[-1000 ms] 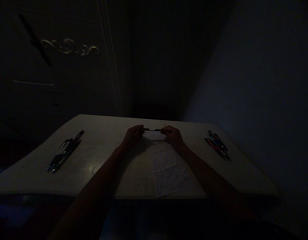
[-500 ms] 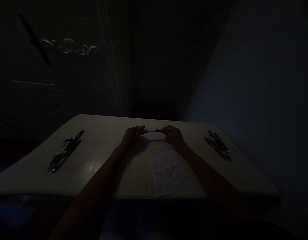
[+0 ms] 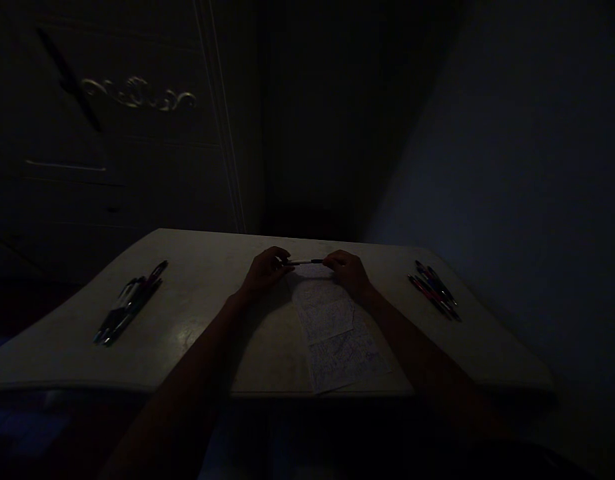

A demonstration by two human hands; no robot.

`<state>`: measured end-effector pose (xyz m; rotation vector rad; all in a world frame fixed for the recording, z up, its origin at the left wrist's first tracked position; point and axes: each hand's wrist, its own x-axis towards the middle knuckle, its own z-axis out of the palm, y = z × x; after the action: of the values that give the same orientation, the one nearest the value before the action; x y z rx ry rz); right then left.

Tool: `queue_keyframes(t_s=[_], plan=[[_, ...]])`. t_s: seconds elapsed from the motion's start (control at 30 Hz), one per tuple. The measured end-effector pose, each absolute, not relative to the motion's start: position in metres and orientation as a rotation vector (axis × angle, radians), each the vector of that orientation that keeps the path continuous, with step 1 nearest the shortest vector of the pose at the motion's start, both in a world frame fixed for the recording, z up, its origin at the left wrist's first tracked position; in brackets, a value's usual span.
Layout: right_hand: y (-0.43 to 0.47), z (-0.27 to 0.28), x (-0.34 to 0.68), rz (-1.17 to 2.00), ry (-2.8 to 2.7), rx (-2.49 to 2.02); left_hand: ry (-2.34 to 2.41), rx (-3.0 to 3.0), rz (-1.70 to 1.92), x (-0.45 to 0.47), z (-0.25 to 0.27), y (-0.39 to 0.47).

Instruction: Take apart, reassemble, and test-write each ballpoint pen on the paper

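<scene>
A pen [image 3: 303, 262] with a pale barrel and a dark right end lies level between my two hands, just above the far end of some paper. My right hand [image 3: 348, 270] pinches its dark end. At the other end, my left hand [image 3: 266, 269] has its thumb and forefinger around the tip, with a small gap showing between them. Below the hands, scribbled paper sheets [image 3: 330, 320] run down to the table's near edge, overlapping one another. Dim light hides the fine detail of the fingertips.
The pale table [image 3: 212, 320] carries a bundle of several pens [image 3: 130, 303] on the left and another group of pens [image 3: 434, 290] on the right. A cabinet [image 3: 152, 167] with a scrolled ornament stands behind on the left; a wall [image 3: 512, 200] borders the right.
My left fingers have loosened and parted a little at the pen's left end. My right hand keeps its pinch, and the pen has barely moved.
</scene>
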<state>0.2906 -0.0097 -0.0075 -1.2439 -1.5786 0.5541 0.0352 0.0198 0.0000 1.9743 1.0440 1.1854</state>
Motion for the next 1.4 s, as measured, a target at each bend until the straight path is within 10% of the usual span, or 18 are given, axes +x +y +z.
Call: queue_keyframes(t_s=[1.4], plan=[[-0.010,-0.003,0.298,0.463,-1.672,-1.268,1.140,2.064,1.011,0.033,0.008,0.016]])
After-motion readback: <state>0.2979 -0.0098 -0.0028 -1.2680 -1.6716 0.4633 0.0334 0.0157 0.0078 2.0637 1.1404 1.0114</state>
